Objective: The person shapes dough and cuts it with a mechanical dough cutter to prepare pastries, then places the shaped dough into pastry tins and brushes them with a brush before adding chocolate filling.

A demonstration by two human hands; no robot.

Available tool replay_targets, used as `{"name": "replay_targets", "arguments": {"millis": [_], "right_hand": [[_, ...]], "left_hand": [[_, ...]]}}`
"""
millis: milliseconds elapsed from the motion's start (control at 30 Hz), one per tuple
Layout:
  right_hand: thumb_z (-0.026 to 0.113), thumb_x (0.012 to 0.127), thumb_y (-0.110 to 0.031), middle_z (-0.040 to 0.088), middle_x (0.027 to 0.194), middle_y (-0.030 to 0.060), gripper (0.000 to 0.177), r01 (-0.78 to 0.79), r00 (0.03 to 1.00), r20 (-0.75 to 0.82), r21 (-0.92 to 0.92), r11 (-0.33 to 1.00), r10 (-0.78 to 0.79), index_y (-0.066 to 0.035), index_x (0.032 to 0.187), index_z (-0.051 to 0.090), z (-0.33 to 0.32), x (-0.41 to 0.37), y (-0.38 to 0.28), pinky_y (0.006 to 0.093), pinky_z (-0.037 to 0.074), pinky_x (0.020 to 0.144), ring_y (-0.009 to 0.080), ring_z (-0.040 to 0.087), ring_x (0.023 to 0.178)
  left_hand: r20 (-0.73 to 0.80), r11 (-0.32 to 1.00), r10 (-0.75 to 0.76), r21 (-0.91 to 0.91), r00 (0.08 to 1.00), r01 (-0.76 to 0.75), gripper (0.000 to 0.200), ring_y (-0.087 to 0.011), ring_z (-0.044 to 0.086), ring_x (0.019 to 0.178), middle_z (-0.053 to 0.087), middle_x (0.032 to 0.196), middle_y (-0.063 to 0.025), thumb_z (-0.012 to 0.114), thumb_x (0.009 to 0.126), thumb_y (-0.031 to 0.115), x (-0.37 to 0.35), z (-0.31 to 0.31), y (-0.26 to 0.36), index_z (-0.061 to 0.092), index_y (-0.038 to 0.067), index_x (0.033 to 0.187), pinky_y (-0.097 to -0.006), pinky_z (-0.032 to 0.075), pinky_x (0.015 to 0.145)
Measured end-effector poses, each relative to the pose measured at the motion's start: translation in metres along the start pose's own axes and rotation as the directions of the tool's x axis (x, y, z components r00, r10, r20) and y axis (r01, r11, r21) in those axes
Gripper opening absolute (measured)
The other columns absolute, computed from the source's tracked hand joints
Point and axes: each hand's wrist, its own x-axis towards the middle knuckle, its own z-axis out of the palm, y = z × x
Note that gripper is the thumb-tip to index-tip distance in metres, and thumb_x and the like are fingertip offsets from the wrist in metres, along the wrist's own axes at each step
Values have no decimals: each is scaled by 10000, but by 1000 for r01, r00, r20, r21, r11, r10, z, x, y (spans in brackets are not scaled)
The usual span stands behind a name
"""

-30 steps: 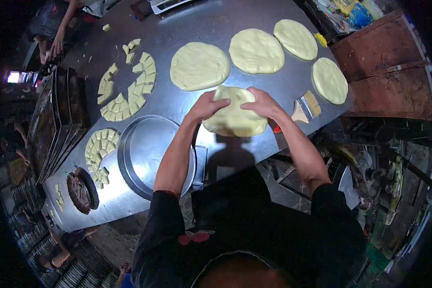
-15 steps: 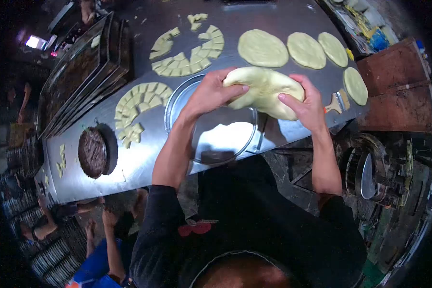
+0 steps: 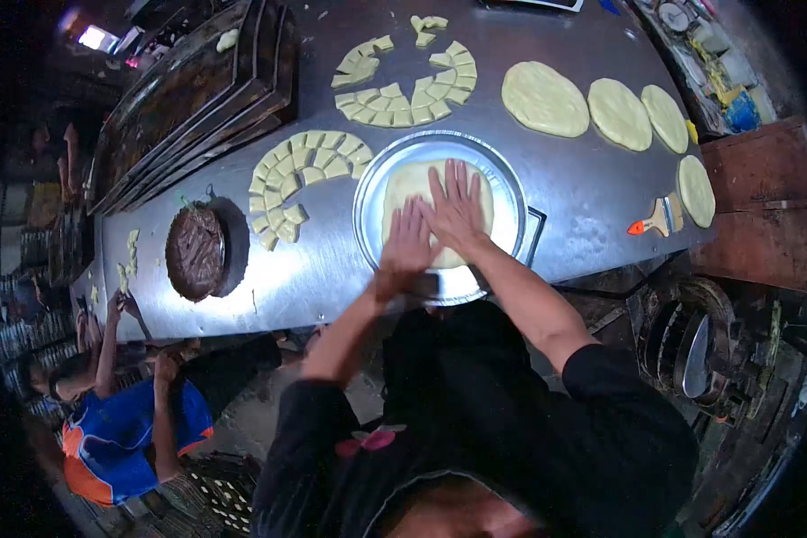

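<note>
A flattened piece of pale dough (image 3: 481, 199) lies in a round, shallow metal pan (image 3: 519, 193). My left hand (image 3: 409, 235) rests flat on the dough's left part, fingers stretched out. Beside it, my right hand (image 3: 455, 206) presses on the middle with its fingers spread, and the two hands touch near the thumbs. Parts of the dough are hidden under both palms. To the left, a ring of cut dough pieces (image 3: 300, 170) lies on the metal table (image 3: 583, 215). Another ring of cut dough (image 3: 403, 100) sits behind the pan.
Several flat dough rounds (image 3: 545, 99) lie at the back right. A brush (image 3: 659, 218) is near the right edge. At left stand a bowl of dark filling (image 3: 195, 251) and stacked trays (image 3: 197, 99). A person in blue and orange (image 3: 134, 439) handles dough strips at the left edge.
The dough has come down from both hands into the pan, and my hands now lie flat on it. The camera view has shifted, and the person at left has reached to the table.
</note>
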Motion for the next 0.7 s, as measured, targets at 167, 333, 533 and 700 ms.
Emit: {"name": "replay_targets", "arguments": {"millis": [167, 333, 533, 700], "right_hand": [[359, 970, -415, 240, 1518, 149, 544, 276, 894, 290, 243, 930, -341, -111, 1421, 363, -22, 11, 53, 541, 74, 1134, 332, 155, 1420], [403, 950, -409, 239, 1510, 183, 572, -29, 999, -43, 65, 998, 31, -56, 1400, 377, -7, -64, 56, 549, 93, 1127, 348, 184, 1409], [356, 987, -339, 423, 1421, 140, 454, 28, 944, 279, 469, 883, -178, -82, 1343, 471, -64, -30, 108, 505, 128, 1139, 338, 285, 1373], [366, 978, -411, 339, 1446, 230, 584, -109, 989, -92, 67, 992, 115, 22, 1369, 391, -41, -87, 80, 504, 103, 1144, 370, 219, 1392]], "left_hand": [[53, 983, -116, -139, 992, 122, 753, -436, 349, 1306, 388, 1353, -327, 643, 795, 380, -29, -25, 77, 396, -122, 1299, -518, 272, 1080], [17, 976, 216, -15, 976, -216, 602, -418, 371, 1295, 373, 1382, -301, 561, 844, 287, 37, -32, 37, 434, -85, 1300, -511, 309, 1071], [112, 989, -68, -120, 991, 82, 605, -408, 341, 1321, 373, 1398, -279, 574, 837, 294, 16, -31, 73, 447, -71, 1302, -518, 245, 1101], [-29, 934, 312, -175, 950, -312, 609, -420, 359, 1308, 418, 1357, -279, 573, 852, 342, 64, -15, 54, 459, -86, 1270, -530, 268, 1087]]}}
